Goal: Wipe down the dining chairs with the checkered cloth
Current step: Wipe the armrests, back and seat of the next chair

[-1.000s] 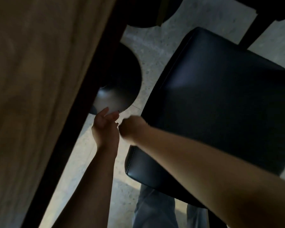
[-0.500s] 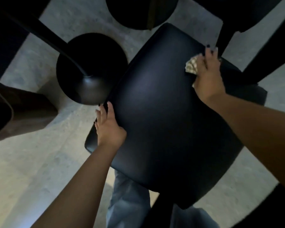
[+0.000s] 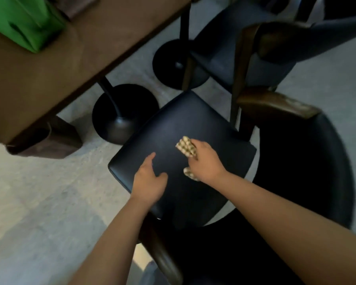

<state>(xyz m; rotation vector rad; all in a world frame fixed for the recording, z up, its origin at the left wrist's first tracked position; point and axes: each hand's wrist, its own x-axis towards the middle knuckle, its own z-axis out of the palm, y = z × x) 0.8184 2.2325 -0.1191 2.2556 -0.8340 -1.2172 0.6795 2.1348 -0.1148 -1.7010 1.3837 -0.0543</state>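
seat [image 3: 173,128]: smooth dark leather-like, slight sheen | cloth [image 3: 185,148]: woven checkered fabric | table [image 3: 86,44]: matt wood

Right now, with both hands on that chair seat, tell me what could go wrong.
The checkered cloth is bunched small under the right hand, so strokes may miss parts of the seat. The left hand rests bare on the seat and may smudge it.

The right hand [image 3: 206,161] and cloth [image 3: 185,148] now sit mid-seat [image 3: 152,128], off the far corner; the left hand [image 3: 149,182] lies flat on it.
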